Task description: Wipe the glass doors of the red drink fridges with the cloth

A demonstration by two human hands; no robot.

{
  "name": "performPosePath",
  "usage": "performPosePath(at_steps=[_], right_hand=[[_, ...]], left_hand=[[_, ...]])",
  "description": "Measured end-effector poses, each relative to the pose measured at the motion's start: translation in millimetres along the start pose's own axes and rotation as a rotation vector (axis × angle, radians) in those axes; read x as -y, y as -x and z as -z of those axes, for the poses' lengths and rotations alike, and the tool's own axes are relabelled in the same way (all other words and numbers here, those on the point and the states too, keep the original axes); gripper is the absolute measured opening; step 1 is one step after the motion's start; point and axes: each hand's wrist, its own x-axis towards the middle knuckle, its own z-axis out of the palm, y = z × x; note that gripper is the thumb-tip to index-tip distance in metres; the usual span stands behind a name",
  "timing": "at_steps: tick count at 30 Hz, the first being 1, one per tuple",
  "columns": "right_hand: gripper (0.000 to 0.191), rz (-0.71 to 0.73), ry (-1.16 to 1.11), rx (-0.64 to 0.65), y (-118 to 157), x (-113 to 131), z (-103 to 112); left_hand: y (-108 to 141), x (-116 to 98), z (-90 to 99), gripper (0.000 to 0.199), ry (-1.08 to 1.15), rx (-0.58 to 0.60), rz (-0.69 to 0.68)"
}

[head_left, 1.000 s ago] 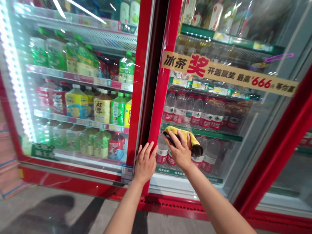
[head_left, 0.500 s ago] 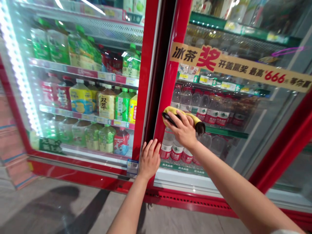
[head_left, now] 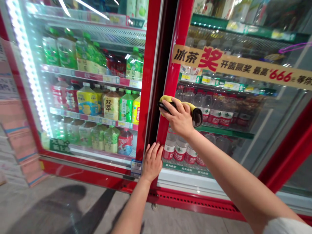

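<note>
My right hand [head_left: 180, 119] presses a folded yellow-and-black cloth [head_left: 197, 116] against the red door frame [head_left: 171, 83] of the right-hand fridge. The cloth also reaches over the edge of the glass, and part of it is hidden under my palm. Lower down, my left hand [head_left: 152, 162] rests with outstretched fingers on the red frame, beside the dark gap [head_left: 154, 120] between the two fridges. Nothing shows in that hand.
Behind the left glass door stand several bottled drinks [head_left: 111, 107] on lit shelves. Red-labelled water bottles [head_left: 216, 113] fill shelves on the right. A printed banner [head_left: 234, 66] crosses the right door. Stacked cartons [head_left: 20, 139] stand at far left, above grey floor [head_left: 102, 208].
My right hand and the cloth have moved a little up along the red frame. The left hand stays on the frame. The camera view has shifted slightly.
</note>
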Motion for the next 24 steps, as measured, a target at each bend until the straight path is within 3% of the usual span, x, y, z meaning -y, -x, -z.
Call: performPosePath(at_steps=[4,10,13,15,17,21,24], right_hand=[[0.048,0.061,-0.044,0.055,46,21,-11],[0.051,0.198,-0.124,0.090,138,78,-37],[0.052,0.246,-0.186,0.094,167,99,-45],[0.046,0.281,-0.187,0.072,166,97,-42],[0.039,0.262,-0.148,0.015,148,82,-34],[0.032,-0.036,-0.060,-0.141,92,39,-17],[0.034,-0.145,-0.048,-0.174,91,36,-16]], left_hand=[[12,3,0.3,0.062,-0.024,0.016,0.000],[42,7,8.9,0.062,-0.045,0.083,0.034],[53,7,15.9,0.059,-0.051,0.097,0.035],[52,8,19.3,0.056,-0.048,0.097,0.024],[44,10,20.7,0.056,-0.042,0.088,0.021],[14,10,17.8,0.057,-0.031,0.047,0.050],[-1,4,13.4,0.058,-0.030,-0.027,0.091]])
